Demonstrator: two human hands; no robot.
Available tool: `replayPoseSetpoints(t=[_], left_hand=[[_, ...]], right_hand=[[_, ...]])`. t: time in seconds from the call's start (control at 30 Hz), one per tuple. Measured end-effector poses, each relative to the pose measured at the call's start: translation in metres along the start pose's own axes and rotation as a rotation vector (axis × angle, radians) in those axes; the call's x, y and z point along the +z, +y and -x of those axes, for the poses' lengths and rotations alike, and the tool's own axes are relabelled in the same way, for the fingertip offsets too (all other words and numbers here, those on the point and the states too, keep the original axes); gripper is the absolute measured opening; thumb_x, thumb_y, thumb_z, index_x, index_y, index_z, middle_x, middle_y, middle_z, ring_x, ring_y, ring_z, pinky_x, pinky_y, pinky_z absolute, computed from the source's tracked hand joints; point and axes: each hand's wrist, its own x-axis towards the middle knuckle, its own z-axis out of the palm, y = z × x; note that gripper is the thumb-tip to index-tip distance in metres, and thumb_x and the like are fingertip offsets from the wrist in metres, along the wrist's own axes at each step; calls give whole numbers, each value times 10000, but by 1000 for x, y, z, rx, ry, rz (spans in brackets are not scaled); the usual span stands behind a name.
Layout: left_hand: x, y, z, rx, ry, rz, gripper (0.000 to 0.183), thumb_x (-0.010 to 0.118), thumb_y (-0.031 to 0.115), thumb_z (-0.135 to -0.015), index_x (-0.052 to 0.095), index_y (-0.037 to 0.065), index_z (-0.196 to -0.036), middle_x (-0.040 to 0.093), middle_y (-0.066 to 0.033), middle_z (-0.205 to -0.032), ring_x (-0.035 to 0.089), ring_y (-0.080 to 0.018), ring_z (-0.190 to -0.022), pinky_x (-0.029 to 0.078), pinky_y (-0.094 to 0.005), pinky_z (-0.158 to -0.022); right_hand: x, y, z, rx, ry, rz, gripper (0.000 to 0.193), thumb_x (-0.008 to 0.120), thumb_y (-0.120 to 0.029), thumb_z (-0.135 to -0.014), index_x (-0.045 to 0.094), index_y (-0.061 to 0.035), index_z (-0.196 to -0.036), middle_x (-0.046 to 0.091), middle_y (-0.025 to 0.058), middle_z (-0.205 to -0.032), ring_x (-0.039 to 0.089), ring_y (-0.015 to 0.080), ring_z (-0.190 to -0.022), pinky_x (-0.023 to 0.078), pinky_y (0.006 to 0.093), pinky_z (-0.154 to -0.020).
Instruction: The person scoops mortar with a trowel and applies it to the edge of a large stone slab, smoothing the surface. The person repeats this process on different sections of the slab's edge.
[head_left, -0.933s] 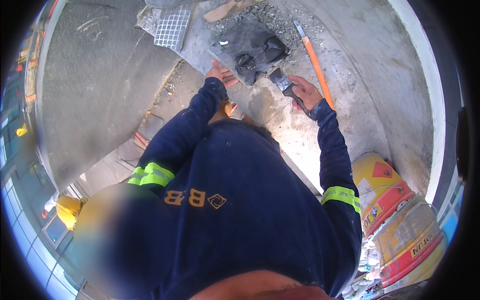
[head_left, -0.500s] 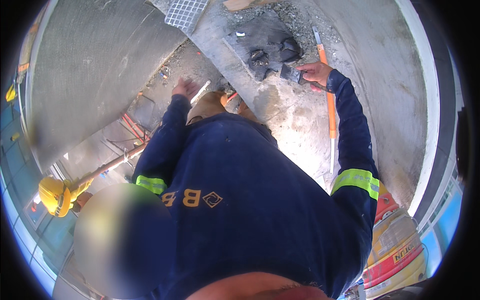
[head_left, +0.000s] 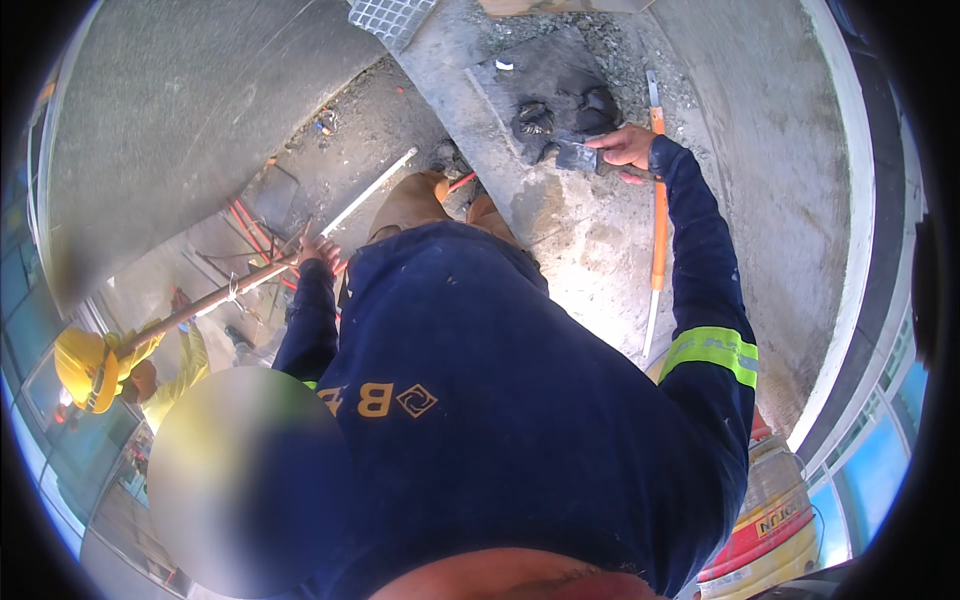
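My right hand (head_left: 628,149) is closed round a scraper with a flat, dark, smeared blade (head_left: 577,156). The blade lies at the near edge of a dark sheet (head_left: 560,68) that carries crumpled black lumps (head_left: 598,108). My left hand (head_left: 320,252), fingers apart, is low on the left beside the upper end of a brown pole (head_left: 215,298). Whether it touches the pole I cannot tell.
A long orange tool with pale metal ends (head_left: 659,235) lies right of the scraper, by a curved concrete wall (head_left: 790,200). A white rod (head_left: 372,188) and red bars (head_left: 250,228) are to the left. A metal grating (head_left: 392,18) is far off; a person in a yellow helmet (head_left: 85,370) is below left.
My left hand has swung back and left, from beside the white rod to the pole's end. The scraper has shifted slightly against the dark sheet's edge. The view has moved a little.
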Motion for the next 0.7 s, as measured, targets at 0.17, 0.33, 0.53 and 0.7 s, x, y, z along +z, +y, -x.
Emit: replayPoseSetpoints(t=[0.17,0.33,0.53,0.7], left_hand=[[16,12,3,62,21,38,688,280,645,-958,549,80,-1244,670,-136,-1115,679,-249,-835,503,-396,-716],[32,22,-4,73,-89,2,682,282,637,-959,549,85,-1258,670,-122,-1114,675,-247,-836,501,-387,-728],[35,25,-11,52,-130,-44,717,217,636,-965,523,89,-1314,642,-115,-1177,657,-249,-908,490,-394,-780],[24,29,-34,64,-162,-95,766,195,669,-952,490,89,-1356,620,-118,-1222,639,-255,-972,475,-409,-832]], right_hand=[[20,-6,-18,-11,16,15,448,486,-26,-967,455,-60,-1412,503,1,-670,503,140,-451,431,305,-429],[49,21,-28,-152,76,-400,469,535,-44,-958,436,-44,-1416,645,93,-860,547,147,-526,447,300,-434],[105,0,-5,-374,387,-423,480,600,-121,-944,467,-59,-1401,634,68,-868,575,128,-577,468,282,-480],[125,8,-27,-506,877,346,482,602,-92,-894,531,-192,-1360,592,86,-1068,627,200,-782,527,308,-688]])
